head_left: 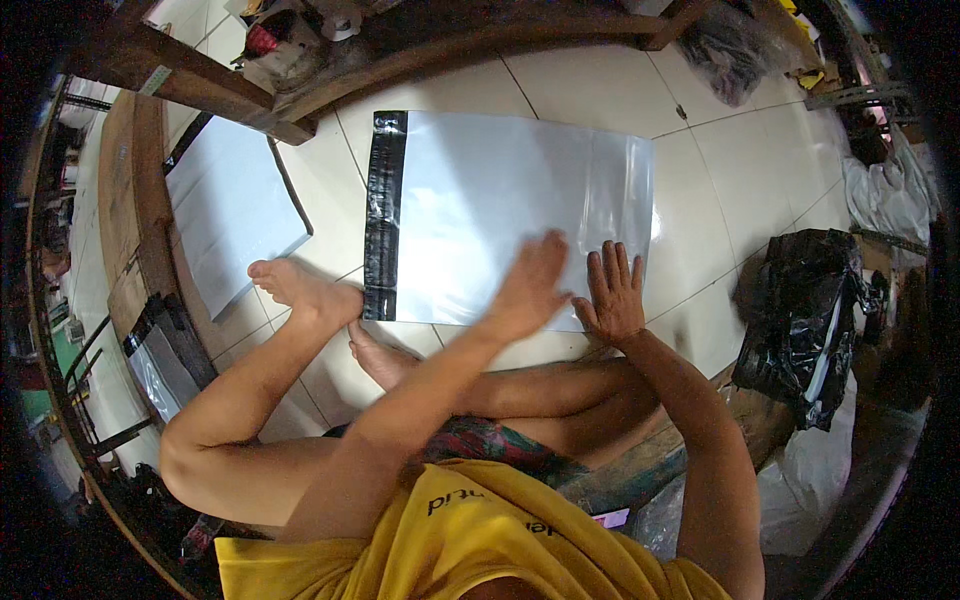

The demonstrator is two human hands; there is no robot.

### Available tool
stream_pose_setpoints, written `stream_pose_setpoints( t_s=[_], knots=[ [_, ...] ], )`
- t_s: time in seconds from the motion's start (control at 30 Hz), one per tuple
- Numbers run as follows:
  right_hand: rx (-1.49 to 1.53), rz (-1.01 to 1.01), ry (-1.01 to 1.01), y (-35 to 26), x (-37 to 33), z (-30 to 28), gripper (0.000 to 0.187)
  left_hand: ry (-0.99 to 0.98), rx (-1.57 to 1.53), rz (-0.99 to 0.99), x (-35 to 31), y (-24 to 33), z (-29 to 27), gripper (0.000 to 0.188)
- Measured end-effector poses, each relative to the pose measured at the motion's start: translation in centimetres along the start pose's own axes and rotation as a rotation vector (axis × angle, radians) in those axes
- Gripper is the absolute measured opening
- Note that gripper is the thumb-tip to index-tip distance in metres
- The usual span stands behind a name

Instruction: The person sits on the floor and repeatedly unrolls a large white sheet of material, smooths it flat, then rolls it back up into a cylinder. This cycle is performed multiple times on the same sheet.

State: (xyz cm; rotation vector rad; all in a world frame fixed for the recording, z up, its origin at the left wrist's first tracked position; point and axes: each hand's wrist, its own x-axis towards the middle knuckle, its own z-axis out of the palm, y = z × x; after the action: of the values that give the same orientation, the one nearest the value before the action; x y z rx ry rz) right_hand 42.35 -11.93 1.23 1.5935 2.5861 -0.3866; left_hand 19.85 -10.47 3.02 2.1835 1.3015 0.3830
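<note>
A flat silvery-white plastic mailing bag (480,190) lies on the tiled floor in front of me, a black strip running down its left edge. My right hand (615,300) rests palm down on the bag's lower right part, fingers spread. Beside it, my left hand (532,285) is stretched out over the bag, slightly blurred; whether it touches the bag I cannot tell. Neither hand holds anything. The bag's right side shows a few creases near the edge.
More white mailing bags (225,200) lie to the left by a wooden beam (135,190). A wooden frame (450,55) crosses the far side. At right sits a bunched black plastic bag (800,310), with clear plastic (885,190) beyond it. My folded legs (560,390) border the near side.
</note>
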Motion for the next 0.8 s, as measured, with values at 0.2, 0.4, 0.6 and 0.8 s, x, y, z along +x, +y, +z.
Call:
stream_pose_setpoints(
  t_s=[0.2, 0.4, 0.6, 0.8],
  knots=[
    [0.030, -0.003, 0.074, 0.0, 0.1, 0.0, 0.080, -0.112, 0.122, 0.007, -1.7, -1.0, 1.9, 0.073],
    [-0.017, 0.002, 0.025, 0.0, 0.9, -0.7, 0.079, -0.054, 0.220, -0.125, -7.6, -7.6, -3.2, 0.076],
    [-0.160, -0.052, 0.116, -1.4, 0.7, -2.5, 0.072, -0.042, 0.207, 0.033, -9.0, -8.0, -4.9, 0.076],
    [-0.130, -0.287, -0.052, -9.6, 0.7, -1.3, 0.035, -0.138, 0.331, 0.236, -9.5, -5.1, -3.4, 0.047]
  ],
)
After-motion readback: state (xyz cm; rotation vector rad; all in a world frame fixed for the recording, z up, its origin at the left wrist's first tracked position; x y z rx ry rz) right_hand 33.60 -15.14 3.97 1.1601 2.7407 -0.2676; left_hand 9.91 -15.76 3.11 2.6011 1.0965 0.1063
